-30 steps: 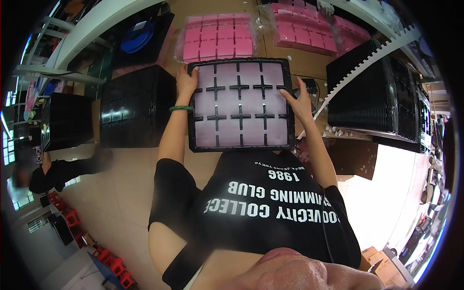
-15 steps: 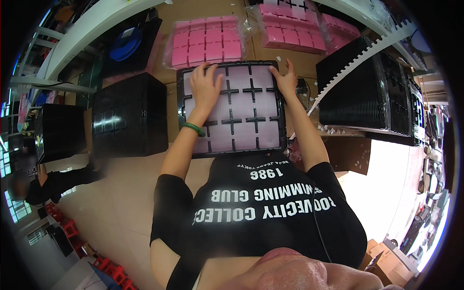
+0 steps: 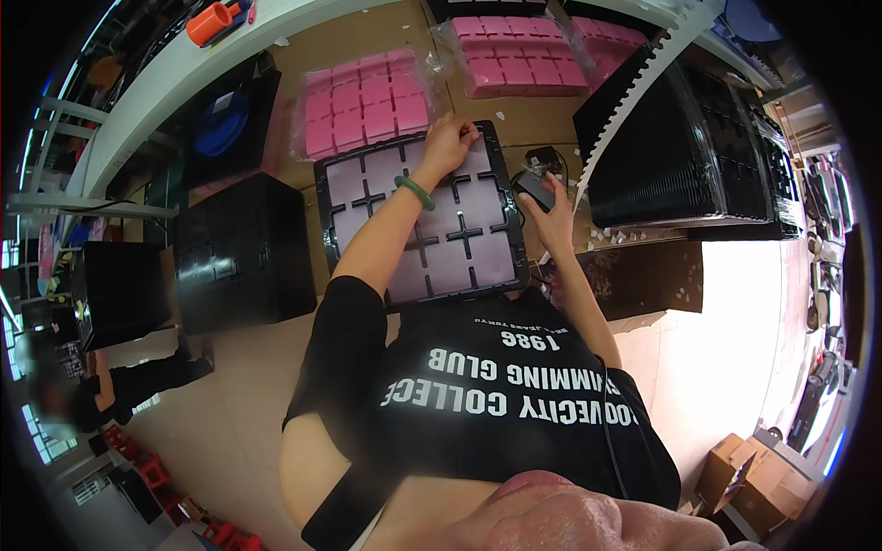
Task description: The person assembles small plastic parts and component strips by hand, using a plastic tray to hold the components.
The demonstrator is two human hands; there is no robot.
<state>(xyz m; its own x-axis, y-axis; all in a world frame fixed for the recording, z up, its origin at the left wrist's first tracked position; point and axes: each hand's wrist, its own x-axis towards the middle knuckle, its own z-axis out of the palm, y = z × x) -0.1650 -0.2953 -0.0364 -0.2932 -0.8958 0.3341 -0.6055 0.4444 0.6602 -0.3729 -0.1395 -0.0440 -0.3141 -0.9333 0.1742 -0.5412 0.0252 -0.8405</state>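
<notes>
Left hand presses flat, fingers spread, on the black compartmented plastic tray of pale squares; right hand beside it grips a small black handheld device. Every visible compartment looks filled.

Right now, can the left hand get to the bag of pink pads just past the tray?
Probably yes. The left hand rests on the far edge of the black tray, and the bag of pink pads lies just beyond it on the table with nothing between.
</notes>
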